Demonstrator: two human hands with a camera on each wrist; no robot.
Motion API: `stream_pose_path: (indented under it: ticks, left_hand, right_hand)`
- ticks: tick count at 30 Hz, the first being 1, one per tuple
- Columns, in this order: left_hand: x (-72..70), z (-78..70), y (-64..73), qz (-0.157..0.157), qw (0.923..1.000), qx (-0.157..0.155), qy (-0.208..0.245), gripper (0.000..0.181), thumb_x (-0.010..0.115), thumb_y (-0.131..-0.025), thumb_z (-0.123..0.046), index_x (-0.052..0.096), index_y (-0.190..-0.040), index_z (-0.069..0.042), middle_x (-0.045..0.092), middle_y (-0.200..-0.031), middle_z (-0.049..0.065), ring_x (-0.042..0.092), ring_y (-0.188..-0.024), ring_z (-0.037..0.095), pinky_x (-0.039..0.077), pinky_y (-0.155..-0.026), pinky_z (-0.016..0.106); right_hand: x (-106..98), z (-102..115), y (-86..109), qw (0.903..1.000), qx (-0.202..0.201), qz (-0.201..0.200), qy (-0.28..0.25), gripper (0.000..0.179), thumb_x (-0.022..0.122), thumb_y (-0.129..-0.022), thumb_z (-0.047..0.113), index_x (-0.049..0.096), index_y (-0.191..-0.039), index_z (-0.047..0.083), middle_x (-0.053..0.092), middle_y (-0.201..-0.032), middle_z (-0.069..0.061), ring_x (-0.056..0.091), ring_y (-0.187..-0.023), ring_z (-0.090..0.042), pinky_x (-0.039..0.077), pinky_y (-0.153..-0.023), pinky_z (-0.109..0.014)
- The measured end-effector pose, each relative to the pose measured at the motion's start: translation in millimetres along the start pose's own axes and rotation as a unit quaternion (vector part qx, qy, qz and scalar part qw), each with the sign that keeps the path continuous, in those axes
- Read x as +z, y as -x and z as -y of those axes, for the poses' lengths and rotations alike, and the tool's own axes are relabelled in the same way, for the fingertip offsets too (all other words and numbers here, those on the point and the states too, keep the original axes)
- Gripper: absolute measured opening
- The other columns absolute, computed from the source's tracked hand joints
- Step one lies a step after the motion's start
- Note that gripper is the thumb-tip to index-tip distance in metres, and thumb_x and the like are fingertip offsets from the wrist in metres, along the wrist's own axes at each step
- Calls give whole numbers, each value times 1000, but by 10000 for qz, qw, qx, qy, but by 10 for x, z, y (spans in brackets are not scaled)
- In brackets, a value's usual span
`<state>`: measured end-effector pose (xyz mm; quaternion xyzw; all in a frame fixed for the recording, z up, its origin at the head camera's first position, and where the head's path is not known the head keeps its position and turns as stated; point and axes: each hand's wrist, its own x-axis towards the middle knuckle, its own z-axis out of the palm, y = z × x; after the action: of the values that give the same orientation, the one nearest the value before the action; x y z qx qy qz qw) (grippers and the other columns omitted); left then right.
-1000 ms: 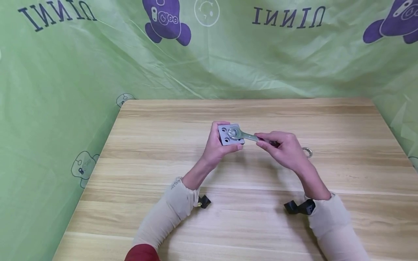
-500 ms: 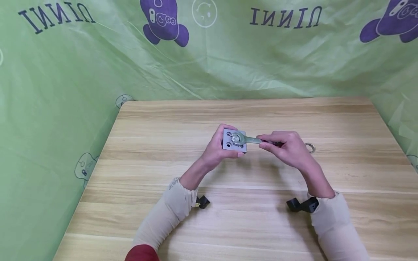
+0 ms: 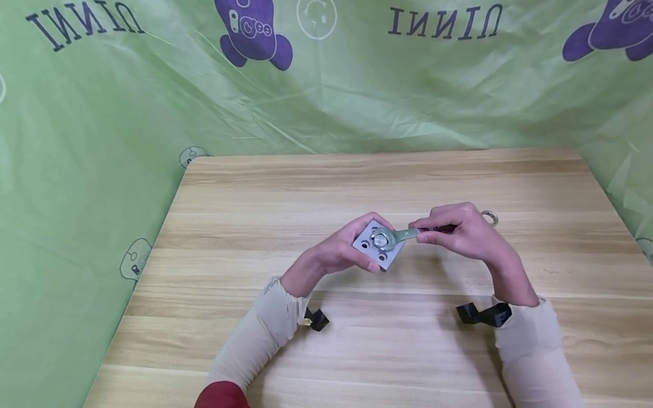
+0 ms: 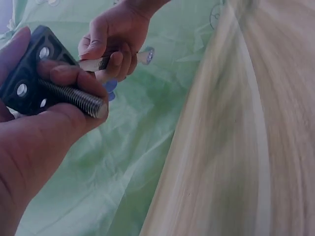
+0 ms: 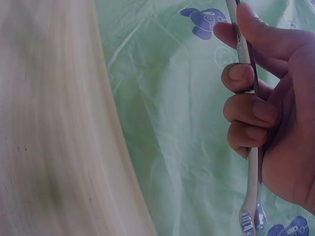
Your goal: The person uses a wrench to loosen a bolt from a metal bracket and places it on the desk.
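A square grey metal plate [image 3: 374, 253] with holes is gripped in my left hand [image 3: 336, 250], thumb along its near edge. A hex bolt's head [image 3: 380, 240] sits on the upper face. Below the plate, the left wrist view shows the threaded bolt shank [image 4: 74, 96], with left-hand fingers curled around it. A ring wrench [image 3: 407, 234] has one end around the bolt head. My right hand [image 3: 465, 232] holds the wrench's handle, its fingers wrapped around it. The wrench's other ring end [image 5: 248, 222] sticks out past the palm. Plate and wrench are held above the table.
A wood-grain table [image 3: 388, 351] lies beneath both hands. Green printed cloth [image 3: 326, 102] hangs behind the table and along its sides. A black camera mount [image 3: 317, 319] is on the left wrist, and another black mount [image 3: 484, 314] on the right.
My left hand and the plate have moved right and nearer to me, and the plate has turned clockwise. The wrench has shifted right, its free ring end swinging slightly farther away.
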<state>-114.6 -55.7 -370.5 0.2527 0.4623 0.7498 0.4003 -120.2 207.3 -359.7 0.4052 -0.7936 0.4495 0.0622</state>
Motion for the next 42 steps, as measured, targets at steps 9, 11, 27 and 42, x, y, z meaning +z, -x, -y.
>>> stream_pose_path:
  ticks: [9,11,27,42]
  left_hand:
    - [14,51,22,1709,9792,-791,751,62,52,-62,21,40,-118,-3,64,-104,-1,63,-85,9,53,-74,21]
    - [30,54,24,1832,9756,-919,792,64,53,-61,21,40,-119,-2,65,-105,-1,63,-86,9,53,-74,21]
    - [169,-157,33,-2281,9536,859,-1768,69,69,-68,15,34,-126,0,61,-112,17,64,-86,8,54,-74,22]
    - [116,-67,-15,-3704,8979,1407,-1916,75,72,-71,10,28,-132,0,53,-127,21,63,-99,18,57,-77,23]
  right_hand:
    - [22,70,-9,9915,82,705,-1087,28,77,-69,-12,77,-92,4,62,-63,4,43,-51,-1,37,-44,-16]
    - [27,70,-9,9892,52,809,-1224,28,77,-68,-13,76,-92,2,62,-64,3,43,-51,-2,37,-43,-16]
    - [-80,150,7,9702,2139,-1115,212,18,77,-80,9,77,-97,4,70,-77,26,53,-56,0,42,-50,-17]
    - [398,258,-193,9596,2516,-1175,458,24,75,-84,25,77,-100,7,74,-80,-11,48,-58,-4,39,-49,-18]
